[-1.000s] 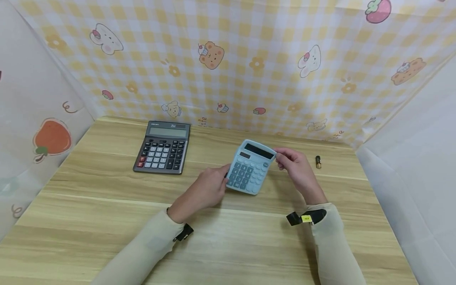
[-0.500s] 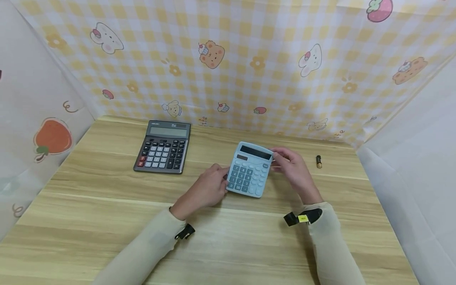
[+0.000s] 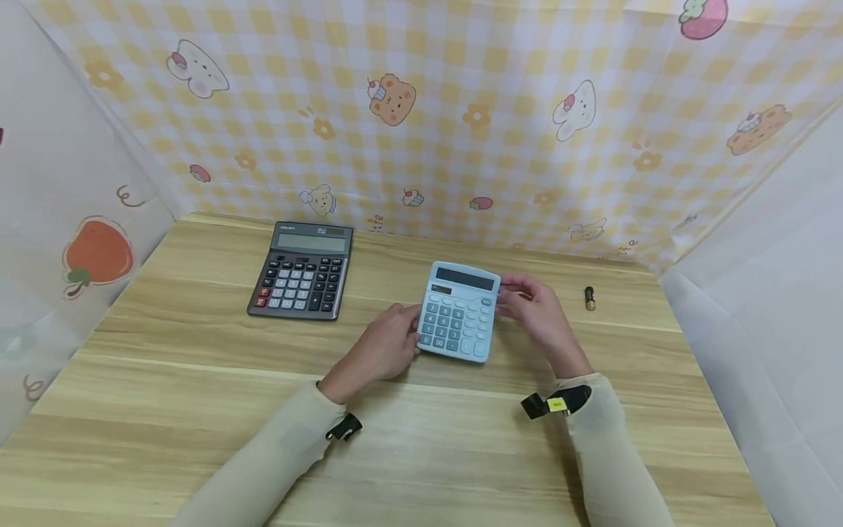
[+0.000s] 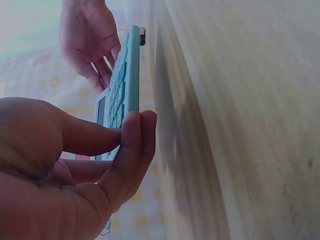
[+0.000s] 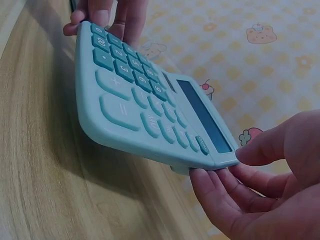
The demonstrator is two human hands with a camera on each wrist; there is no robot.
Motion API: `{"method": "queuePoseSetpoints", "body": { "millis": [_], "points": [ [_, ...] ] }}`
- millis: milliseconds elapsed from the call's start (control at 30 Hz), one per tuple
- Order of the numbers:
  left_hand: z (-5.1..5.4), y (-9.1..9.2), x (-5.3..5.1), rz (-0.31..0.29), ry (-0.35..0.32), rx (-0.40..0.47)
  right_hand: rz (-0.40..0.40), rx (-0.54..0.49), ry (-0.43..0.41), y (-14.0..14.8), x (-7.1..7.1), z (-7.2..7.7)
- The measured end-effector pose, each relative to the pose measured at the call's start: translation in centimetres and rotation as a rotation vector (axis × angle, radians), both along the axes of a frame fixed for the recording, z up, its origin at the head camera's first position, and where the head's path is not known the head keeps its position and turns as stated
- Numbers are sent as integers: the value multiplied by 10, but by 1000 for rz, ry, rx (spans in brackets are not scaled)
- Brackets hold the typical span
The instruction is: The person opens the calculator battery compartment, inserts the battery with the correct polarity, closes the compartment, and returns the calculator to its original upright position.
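Observation:
A light blue calculator (image 3: 457,313) is held face up between both hands, and the right wrist view shows the calculator (image 5: 135,100) raised off the table. My left hand (image 3: 385,342) pinches its left edge, the thumb on the key side and curled fingers beneath, as the left hand (image 4: 75,170) shows in the left wrist view. At the upper right corner my right hand (image 3: 543,318) grips the edge; in the right wrist view the right hand (image 5: 280,185) has its thumb at the screen corner and its fingers underneath.
A dark grey calculator (image 3: 303,271) lies at the back left of the wooden table (image 3: 421,454). One small black and gold battery (image 3: 589,298) lies to the right of my right hand. Behind the table hangs a yellow checked cloth (image 3: 474,154).
The light blue calculator has turned counterclockwise and its upper end has shifted slightly left. My right hand has moved left along with it, while my left hand stays almost in place.

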State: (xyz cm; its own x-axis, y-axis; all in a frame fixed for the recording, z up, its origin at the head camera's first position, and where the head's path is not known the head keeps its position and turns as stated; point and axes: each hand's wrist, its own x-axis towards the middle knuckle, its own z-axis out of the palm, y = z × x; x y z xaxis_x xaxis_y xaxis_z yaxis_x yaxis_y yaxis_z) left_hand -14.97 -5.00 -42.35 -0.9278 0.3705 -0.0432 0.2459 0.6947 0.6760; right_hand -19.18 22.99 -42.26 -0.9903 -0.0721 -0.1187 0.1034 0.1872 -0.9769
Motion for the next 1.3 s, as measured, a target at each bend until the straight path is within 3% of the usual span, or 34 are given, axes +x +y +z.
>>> {"method": "queuePoseSetpoints", "body": {
  "millis": [267,467,500,600,667,700,833,900,1300],
  "points": [
    [-9,-1,-4,-18,-5,2,17,6,4,-2,0,-4],
    [-49,-5,-19,-45,58,-5,19,21,-17,-4,0,-8],
    [-52,-5,-19,-49,61,-12,18,25,-22,-4,0,-9],
    [-45,-5,-17,-58,30,-23,16,38,-32,-4,-1,-9],
    [-46,-5,-17,-75,48,-39,18,40,-33,-4,-1,-10],
    [-38,-5,-13,-74,27,-36,21,42,-35,-4,-1,-10],
    [-23,-4,-8,-74,23,-57,33,46,-41,-4,-1,-10],
    [-7,-3,-2,-61,-25,-62,37,51,-46,-4,0,-10],
    [-10,-4,-3,-73,-73,-71,54,47,-53,-5,-1,-14]
  ]
}}
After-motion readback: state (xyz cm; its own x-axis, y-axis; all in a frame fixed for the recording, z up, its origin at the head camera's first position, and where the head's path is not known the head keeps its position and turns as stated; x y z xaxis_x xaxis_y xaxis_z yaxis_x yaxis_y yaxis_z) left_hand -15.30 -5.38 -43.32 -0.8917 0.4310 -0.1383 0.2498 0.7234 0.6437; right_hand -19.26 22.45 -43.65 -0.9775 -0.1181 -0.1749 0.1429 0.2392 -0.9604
